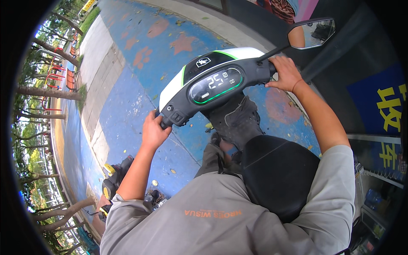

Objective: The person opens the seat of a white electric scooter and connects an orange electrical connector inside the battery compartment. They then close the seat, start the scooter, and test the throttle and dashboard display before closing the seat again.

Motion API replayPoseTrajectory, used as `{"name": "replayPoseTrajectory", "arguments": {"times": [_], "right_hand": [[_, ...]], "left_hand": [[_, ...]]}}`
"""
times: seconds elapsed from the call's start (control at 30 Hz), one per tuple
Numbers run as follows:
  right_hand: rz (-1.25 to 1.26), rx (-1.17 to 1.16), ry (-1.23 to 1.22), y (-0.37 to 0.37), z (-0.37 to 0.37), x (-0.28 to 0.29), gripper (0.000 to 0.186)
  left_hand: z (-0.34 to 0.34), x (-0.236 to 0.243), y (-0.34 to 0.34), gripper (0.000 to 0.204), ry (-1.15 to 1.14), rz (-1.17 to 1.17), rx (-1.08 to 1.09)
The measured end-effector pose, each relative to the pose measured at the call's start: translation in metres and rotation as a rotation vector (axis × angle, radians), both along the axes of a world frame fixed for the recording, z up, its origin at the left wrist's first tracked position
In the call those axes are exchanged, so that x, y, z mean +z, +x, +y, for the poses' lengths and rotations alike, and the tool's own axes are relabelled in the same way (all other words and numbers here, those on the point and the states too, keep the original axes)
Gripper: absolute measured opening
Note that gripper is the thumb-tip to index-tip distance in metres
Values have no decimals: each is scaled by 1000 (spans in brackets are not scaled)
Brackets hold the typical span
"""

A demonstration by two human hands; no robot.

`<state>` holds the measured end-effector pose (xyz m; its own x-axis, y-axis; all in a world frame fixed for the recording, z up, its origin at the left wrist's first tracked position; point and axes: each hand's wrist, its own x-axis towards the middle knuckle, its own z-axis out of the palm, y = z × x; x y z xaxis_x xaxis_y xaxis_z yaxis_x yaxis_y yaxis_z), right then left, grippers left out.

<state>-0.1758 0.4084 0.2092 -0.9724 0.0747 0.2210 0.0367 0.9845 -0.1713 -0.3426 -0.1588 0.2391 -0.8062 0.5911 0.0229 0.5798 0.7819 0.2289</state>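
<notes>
An electric scooter with a white, black and green front cover [244, 53] stands in front of me. Its dark handlebar carries a lit display panel [216, 86] rimmed in green. My left hand [154, 128] is closed round the left handlebar grip [165, 122]. On the other side my right hand [287, 74] wraps the right handlebar grip [272, 71], its thumb stretched along the near side. A black seat [278, 174] lies beside my body, to the right. The right mirror [312, 33] rises on a stalk beyond my right hand. Both grips are mostly hidden by my fingers.
Blue painted pavement [123, 123] with orange shapes runs ahead. Along the right stands a dark shopfront with a blue sign [378, 104]. Another two-wheeler with yellow parts [112, 176] is behind my left arm. Trees and a red bench [70, 79] line the left.
</notes>
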Motion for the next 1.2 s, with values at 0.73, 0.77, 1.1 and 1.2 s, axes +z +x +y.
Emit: {"name": "replayPoseTrajectory", "arguments": {"times": [0.73,0.77,1.1,1.2], "right_hand": [[59,36,-20,-3,-1,2,102],[57,33,-21,-3,-2,3,102],[-15,-9,-52,-3,-9,8,106],[8,-2,-20,-2,-5,5,108]], "left_hand": [[3,9,3,44,-42,-51,47],[2,10,3,43,-41,-49,54],[0,3,3,33,12,19,22],[-2,-1,3,32,16,41,18]]}}
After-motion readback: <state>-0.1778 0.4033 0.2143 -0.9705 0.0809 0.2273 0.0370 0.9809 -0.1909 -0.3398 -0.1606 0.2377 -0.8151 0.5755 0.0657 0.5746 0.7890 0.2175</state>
